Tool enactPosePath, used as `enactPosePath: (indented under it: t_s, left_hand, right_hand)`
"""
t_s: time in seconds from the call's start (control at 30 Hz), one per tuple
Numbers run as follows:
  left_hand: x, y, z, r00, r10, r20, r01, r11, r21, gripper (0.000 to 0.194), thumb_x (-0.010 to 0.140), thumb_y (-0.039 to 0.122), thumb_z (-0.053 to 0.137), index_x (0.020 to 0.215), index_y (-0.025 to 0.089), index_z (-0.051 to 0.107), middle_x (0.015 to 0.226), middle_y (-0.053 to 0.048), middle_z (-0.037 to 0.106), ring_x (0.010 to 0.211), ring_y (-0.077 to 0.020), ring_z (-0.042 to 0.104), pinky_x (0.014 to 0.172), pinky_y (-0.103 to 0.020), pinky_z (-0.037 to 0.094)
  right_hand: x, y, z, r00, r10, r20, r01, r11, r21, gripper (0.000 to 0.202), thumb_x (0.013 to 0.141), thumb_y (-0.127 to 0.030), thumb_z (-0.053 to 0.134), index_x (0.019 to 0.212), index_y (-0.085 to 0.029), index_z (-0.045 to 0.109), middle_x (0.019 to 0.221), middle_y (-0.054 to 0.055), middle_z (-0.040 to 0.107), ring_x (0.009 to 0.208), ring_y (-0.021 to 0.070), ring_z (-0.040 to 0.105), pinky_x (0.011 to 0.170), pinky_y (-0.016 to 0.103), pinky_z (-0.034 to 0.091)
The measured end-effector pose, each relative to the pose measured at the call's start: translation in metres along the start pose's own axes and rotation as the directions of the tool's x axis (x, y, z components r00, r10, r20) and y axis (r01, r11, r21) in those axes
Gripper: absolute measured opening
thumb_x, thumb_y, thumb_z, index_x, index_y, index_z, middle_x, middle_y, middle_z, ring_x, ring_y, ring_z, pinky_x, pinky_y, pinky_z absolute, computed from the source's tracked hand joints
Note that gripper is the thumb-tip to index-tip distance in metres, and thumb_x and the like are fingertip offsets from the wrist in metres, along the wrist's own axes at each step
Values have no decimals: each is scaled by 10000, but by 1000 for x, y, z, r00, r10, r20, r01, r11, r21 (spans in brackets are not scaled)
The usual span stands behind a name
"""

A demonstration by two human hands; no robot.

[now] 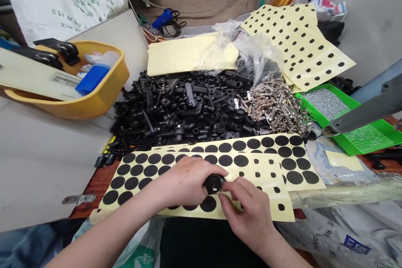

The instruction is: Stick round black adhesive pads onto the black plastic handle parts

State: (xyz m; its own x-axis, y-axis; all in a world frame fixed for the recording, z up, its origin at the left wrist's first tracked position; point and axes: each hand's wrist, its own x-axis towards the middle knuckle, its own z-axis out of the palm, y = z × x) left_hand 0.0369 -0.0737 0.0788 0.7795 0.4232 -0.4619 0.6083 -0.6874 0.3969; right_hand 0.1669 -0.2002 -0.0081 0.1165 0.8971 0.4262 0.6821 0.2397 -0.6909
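Note:
My left hand (pixel 190 180) is closed round a round black plastic part (pixel 213 184), held just above the sticker sheets. On the part's right side, the fingertips of my right hand (pixel 246 203) are pinched together at its edge; whether they hold anything small is hidden. Beneath both hands lies a pale yellow sheet (pixel 284 201) with black round stickers and small black dots. A second sheet of large black circles (pixel 295 177) lies partly under it, to the right.
Behind the sheets are a heap of black plastic parts (pixel 188 109) and a pile of metal clips (pixel 276 102). A green tray (pixel 354 148) and a grey tool arm (pixel 364 113) stand right, a yellow basket (pixel 116 83) left. Dotted sheets (pixel 295 33) lie at the back.

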Motion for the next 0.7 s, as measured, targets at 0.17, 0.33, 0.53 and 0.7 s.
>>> enactPosePath:
  t_s: [0.17, 0.33, 0.53, 0.7]
  left_hand:
    - [-1, -4, -4, 1000, -25, 19, 26, 995, -91, 672, 639, 74, 522, 1249, 344, 604, 1035, -25, 730, 936, -270, 656, 758, -324, 461]
    - [-6, -15, 7, 997, -59, -49, 31, 895, -445, 637, 652, 98, 589, 1245, 329, 609, 1121, -30, 683, 950, -237, 626, 734, -279, 463]
    - [-6, -3, 39, 973, -215, -86, -22, 286, -958, 698, 745, 294, 696, 1381, 241, 414, 747, 36, 589, 484, -65, 463, 504, -212, 381]
    - [8, 9, 69, 952, -214, -221, -247, -106, -963, 670, 849, 323, 615, 1415, 140, 306, 744, 5, 604, 544, -84, 554, 600, -245, 442]
  right_hand:
    - [-4, -2, -2, 1000, -20, -1, 20, 994, 110, 114, 831, -82, 577, 787, -187, 586, 703, 30, 561, 587, 148, 532, 489, 254, 362]
    - [2, -4, -24, 997, 56, -44, -38, 940, 340, 129, 852, -91, 572, 798, -206, 586, 733, 29, 550, 648, 164, 559, 553, 275, 460]
    - [17, -2, -39, 903, 429, -21, -364, 789, 495, 90, 859, -284, 644, 803, -216, 622, 703, 4, 583, 572, 132, 536, 512, 240, 473]
    - [27, -2, -37, 825, 565, -21, -454, 683, 573, 193, 803, -363, 709, 836, -212, 594, 686, -13, 572, 543, 116, 526, 500, 226, 491]
